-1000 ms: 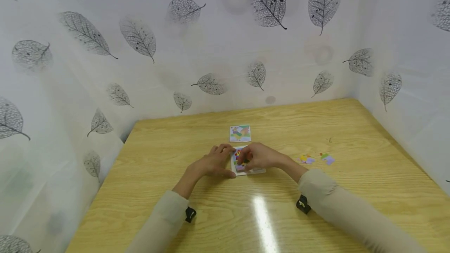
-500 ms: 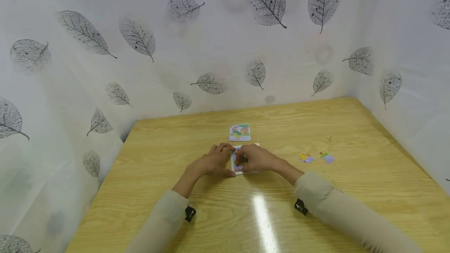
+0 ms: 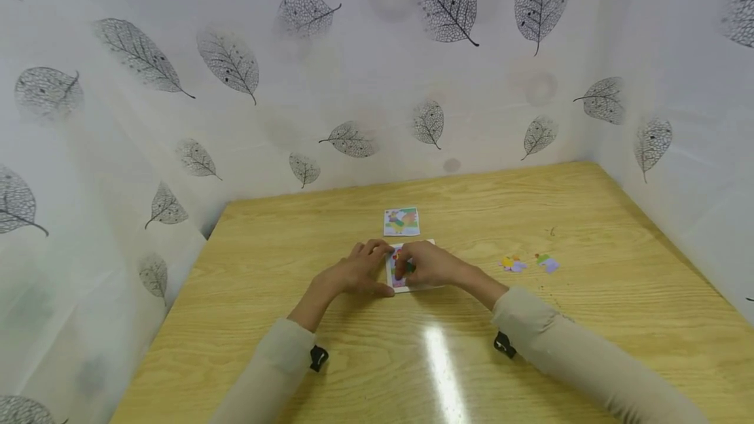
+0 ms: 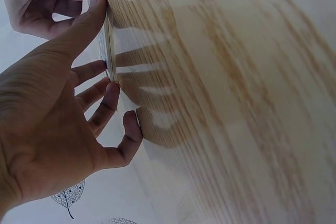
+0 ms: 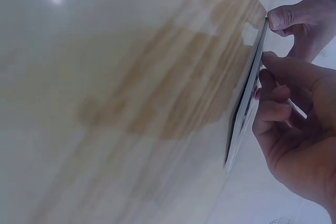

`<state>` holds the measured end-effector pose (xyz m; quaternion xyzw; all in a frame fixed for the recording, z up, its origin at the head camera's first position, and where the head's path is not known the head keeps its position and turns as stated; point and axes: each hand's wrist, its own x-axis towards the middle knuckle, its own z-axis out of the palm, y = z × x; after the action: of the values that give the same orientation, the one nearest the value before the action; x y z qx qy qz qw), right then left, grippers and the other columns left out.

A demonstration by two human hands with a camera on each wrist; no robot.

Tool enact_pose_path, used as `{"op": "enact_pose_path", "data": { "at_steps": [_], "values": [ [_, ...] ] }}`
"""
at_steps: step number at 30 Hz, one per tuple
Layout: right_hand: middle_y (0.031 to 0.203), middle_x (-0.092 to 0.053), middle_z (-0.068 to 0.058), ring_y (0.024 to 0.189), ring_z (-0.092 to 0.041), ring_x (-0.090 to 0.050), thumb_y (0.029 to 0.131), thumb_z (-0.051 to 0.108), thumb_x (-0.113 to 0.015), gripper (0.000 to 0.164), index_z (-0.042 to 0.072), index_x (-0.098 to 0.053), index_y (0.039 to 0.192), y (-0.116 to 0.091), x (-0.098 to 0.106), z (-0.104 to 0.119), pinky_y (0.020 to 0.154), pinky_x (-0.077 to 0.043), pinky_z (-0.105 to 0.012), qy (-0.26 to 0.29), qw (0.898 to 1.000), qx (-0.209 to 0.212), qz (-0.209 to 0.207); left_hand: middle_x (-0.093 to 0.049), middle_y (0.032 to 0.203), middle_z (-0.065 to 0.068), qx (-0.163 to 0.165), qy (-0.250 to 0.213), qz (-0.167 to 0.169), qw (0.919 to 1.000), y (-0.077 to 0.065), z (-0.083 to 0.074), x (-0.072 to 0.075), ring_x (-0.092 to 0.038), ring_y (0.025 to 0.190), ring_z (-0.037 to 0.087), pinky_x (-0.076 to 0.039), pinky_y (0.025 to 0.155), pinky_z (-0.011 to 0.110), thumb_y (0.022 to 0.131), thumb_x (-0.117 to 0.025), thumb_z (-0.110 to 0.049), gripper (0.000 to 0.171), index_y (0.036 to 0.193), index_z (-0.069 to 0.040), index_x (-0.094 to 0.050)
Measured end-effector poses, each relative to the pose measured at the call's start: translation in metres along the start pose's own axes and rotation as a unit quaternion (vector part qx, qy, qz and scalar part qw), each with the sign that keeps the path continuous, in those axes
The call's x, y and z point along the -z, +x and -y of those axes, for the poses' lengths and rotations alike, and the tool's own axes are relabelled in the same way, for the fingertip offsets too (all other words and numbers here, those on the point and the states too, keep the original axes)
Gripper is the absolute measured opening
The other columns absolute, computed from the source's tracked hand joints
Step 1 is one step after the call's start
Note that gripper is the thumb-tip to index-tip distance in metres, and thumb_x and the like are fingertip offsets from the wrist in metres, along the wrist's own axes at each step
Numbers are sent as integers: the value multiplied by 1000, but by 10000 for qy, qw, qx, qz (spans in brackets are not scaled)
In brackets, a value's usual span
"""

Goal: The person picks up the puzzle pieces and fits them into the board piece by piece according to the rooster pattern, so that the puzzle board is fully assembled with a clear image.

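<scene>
A small square picture puzzle in a white frame lies on the table, partly covered by both hands. My left hand grips its left side, thumb at the near corner and fingertips along the far left; in the left wrist view the thumb meets the frame's edge. Over the puzzle, my right hand bends its fingers down, thumb and index close together at a purple puzzle piece in the lower left. The right wrist view has these fingertips right at the board's face. The palm hides the puzzle's right part.
Beyond the puzzle lies a square picture card with a colourful bird. Loose puzzle pieces sit to the right in two small clusters, one yellow and lilac, the other green and lilac. Leaf-patterned sheeting borders the wooden table.
My right hand has shifted slightly left and settled its bent fingers lower on the puzzle's left part. The left hand keeps its hold on the frame.
</scene>
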<state>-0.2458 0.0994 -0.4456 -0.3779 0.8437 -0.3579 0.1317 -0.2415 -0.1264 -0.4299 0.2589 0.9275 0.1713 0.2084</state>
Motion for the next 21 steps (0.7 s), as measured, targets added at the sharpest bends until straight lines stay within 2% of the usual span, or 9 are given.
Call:
{"op": "enact_pose_path", "data": {
  "at_steps": [5, 8, 11, 14, 18, 21],
  "values": [
    [109, -72, -4, 112, -27, -65, 90, 2, -76, 11, 7, -78, 100, -3, 5, 2, 100, -53, -49, -23, 9998, -68, 163, -27, 164, 8, -22, 57, 26, 10000, 1, 1, -1, -28, 147, 38, -36, 109, 74, 93, -78, -42, 81, 157, -15, -36],
    [113, -74, -5, 109, -25, -66, 95, 6, -72, 13, 6, -77, 106, -8, 13, 2, 97, -55, -46, 47, 9997, -85, 224, -28, 163, 7, -13, 55, -4, 10000, 0, 2, -1, -29, 146, 38, -36, 108, 73, 93, -79, -43, 81, 157, -16, -37],
    [114, -75, -5, 99, -18, -66, 98, 8, -69, 14, 5, -77, 110, -16, 22, 1, 85, -56, -34, 93, 9998, -76, 159, -29, 163, 7, 29, 66, -37, 10000, 0, 2, 0, -30, 146, 37, -37, 109, 72, 92, -79, -44, 82, 157, -17, -38],
    [112, -75, -8, 76, -11, -60, 100, 8, -67, 16, 4, -76, 112, -26, 34, -2, 67, -51, -24, 286, 9993, -232, 60, -29, 163, 7, 50, 64, -63, 9999, 0, 2, 1, -31, 145, 36, -37, 110, 70, 92, -79, -44, 82, 157, -17, -38],
    [109, -74, -14, 52, -9, -46, 102, 10, -66, 18, 3, -74, 116, -46, 50, -9, 49, -43, -21, 657, 9957, -656, -28, -29, 164, 8, -5, 76, -47, 10000, 0, 2, 1, -31, 146, 37, -37, 111, 69, 92, -79, -44, 83, 158, -16, -38],
    [113, -71, -16, 49, -8, -44, 102, 11, -66, 20, 4, -72, 120, -62, 61, -20, 46, -42, -23, 796, 9924, -933, -77, -28, 164, 8, -15, 92, -34, 10000, 0, 1, 1, -30, 146, 37, -38, 110, 69, 91, -80, -44, 84, 158, -15, -38]
  ]
}}
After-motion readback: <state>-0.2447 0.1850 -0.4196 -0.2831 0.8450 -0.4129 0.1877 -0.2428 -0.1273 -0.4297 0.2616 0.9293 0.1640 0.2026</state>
